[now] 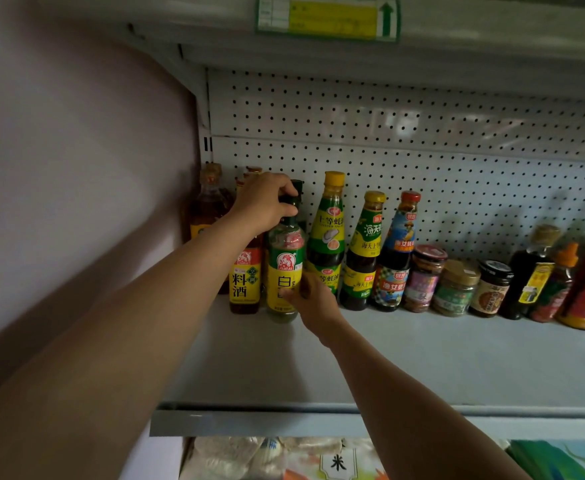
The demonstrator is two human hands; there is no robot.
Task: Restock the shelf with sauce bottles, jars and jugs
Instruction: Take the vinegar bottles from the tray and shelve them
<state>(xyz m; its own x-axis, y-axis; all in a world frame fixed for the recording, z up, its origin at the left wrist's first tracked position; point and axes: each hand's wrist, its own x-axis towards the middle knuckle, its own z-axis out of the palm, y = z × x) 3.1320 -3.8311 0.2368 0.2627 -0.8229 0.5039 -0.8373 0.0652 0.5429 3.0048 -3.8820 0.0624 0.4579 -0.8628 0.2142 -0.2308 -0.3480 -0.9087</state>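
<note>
Fingers (pixel 286 194) of the left hand (pixel 263 200) curl around the dark cap of a white vinegar bottle (pixel 286 271) with a yellow and green label, just left of the frame's centre. Fingers of the right hand (pixel 313 299) pinch the same bottle low on its label, so both hands hold it. The bottle stands upright on the grey shelf (pixel 422 358), touching a cooking wine bottle (pixel 245 282) on its left. To its right, a row runs along the pegboard back wall (pixel 422 133): three tall oyster sauce bottles (pixel 327 237), then three short jars (pixel 455 287), then more dark and red bottles (pixel 530 271) toward the right edge. Both bare forearms reach in from the bottom of the frame
</note>
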